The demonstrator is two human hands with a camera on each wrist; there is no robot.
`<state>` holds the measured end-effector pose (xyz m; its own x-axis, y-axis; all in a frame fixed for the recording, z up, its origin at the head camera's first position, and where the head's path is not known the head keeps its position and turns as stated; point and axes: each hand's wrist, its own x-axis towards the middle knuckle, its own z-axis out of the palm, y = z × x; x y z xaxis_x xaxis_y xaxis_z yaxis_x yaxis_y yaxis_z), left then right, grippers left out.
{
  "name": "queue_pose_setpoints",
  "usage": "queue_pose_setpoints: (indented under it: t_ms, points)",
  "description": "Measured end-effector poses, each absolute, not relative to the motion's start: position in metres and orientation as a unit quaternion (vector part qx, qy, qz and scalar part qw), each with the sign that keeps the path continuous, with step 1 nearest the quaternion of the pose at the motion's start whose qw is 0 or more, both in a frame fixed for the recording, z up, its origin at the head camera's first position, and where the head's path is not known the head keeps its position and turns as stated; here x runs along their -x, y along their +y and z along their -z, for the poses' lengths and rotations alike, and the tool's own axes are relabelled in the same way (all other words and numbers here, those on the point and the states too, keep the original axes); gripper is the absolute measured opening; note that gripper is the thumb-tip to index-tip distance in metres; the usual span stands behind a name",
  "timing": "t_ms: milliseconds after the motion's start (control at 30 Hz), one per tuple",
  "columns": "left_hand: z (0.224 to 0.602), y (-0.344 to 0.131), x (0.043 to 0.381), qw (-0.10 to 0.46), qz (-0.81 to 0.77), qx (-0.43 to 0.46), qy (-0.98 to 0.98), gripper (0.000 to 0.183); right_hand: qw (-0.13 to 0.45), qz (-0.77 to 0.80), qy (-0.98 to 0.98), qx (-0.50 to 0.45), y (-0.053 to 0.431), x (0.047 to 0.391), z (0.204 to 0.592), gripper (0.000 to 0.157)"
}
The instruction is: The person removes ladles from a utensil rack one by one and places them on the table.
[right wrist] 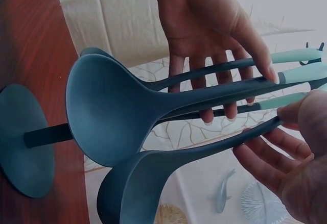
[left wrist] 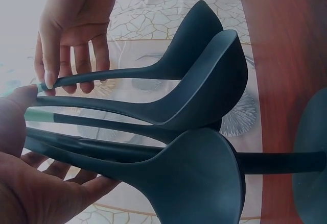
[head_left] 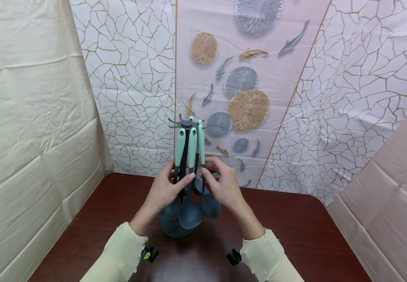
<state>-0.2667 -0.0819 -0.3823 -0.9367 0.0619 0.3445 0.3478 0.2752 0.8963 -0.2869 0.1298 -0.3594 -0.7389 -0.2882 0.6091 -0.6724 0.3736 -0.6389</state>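
Observation:
A dark utensil stand [head_left: 186, 123] with hooks at its top and a round base [head_left: 177, 229] carries several dark utensils with mint handles. My left hand [head_left: 169, 188] holds the handle of the middle ladle [head_left: 191, 214], its thumb across the front and its fingers behind the neighbouring shafts. Left of that ladle hangs a wide-bowled utensil [left wrist: 199, 178]. My right hand [head_left: 224, 184] pinches the shaft of the rightmost ladle [head_left: 211, 206] between thumb and fingers. More utensils behind are partly hidden.
The stand rests on a dark red-brown table [head_left: 274, 235]. Behind it hangs a patterned cloth [head_left: 133, 78], with cream cloth [head_left: 30, 117] along the left. Wrist cameras sit at both cuffs.

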Motion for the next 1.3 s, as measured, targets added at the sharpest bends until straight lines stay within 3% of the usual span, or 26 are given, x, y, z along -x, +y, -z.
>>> queue_pose_setpoints:
  t_ms: [1300]
  points:
    - [0.3784,-0.0782,0.267,0.119,0.581,0.13,-0.795,0.071,0.232,-0.469,-0.797,-0.303,0.1395,0.286,0.3553,0.026]
